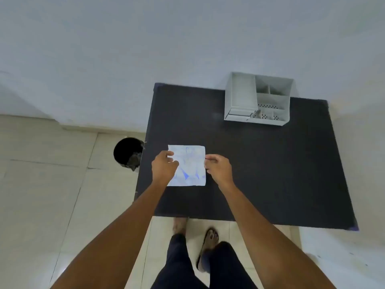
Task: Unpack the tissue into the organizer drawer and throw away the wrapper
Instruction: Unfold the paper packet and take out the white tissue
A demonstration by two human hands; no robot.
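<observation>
Tissue pack (190, 163): white with blue print, flat on the black table (270, 174), near its left edge.
Left hand (163, 166): fingers pinching the pack's left edge.
Right hand (217, 166): pinching the right edge.
Organizer (241, 94): far right corner.
Bin (127, 152): on the floor beside the table.

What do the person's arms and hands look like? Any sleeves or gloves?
Both arms are bare up to where the picture ends: no sleeves show. The left hand and right hand have no gloves, and no rings, watch or bracelets can be seen.
</observation>
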